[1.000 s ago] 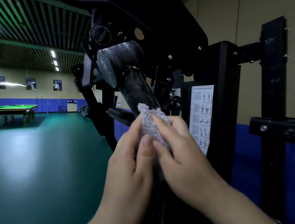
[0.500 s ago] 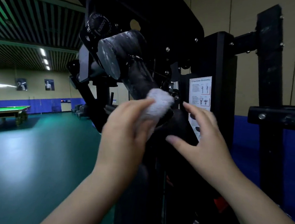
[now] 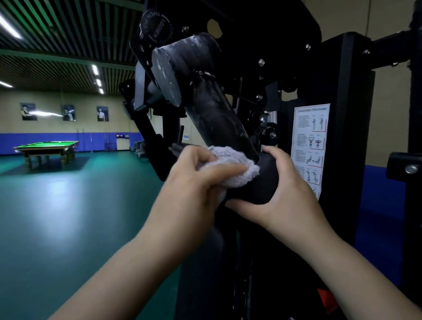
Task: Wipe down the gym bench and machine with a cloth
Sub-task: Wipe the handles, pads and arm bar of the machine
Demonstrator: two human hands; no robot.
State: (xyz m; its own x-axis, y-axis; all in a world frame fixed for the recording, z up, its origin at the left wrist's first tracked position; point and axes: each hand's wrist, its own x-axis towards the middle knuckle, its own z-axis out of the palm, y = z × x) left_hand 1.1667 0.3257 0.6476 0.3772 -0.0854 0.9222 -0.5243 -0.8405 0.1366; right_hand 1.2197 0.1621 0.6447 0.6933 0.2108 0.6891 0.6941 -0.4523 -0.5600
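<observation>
While half a second ago the right hand [image 3: 288, 192] hovered spread and apart from the machine, it now wraps round the smooth black foam roller pad [image 3: 261, 182] below the scuffed black cylindrical pad [image 3: 216, 119], fingers curled over the top and thumb underneath, holding it fast. The left hand [image 3: 197, 181] has come down from the scuffed pad's lower end and now grips the bunched pale grey fluffy cloth [image 3: 232, 166], fingers curled over it, pressing it against the spot where the scuffed pad meets the roller the right hand holds. Both hands thus sit just beside each other, with the cloth between the left fingers and the black gym machine frame [image 3: 336, 119]. A white instruction sticker [image 3: 308, 143] with exercise diagrams shows just behind the right hand. The shift suggests that the right hand is bracing the roller so it will not spin or swing while the cloth rubs it. White streaks mark the upper pad, so that surface may want another pass. No bench can be made out, so most of the job probably remains. Far off to the left stands a green-topped billiard table [image 3: 48, 145] on the teal floor [image 3: 46, 222].
</observation>
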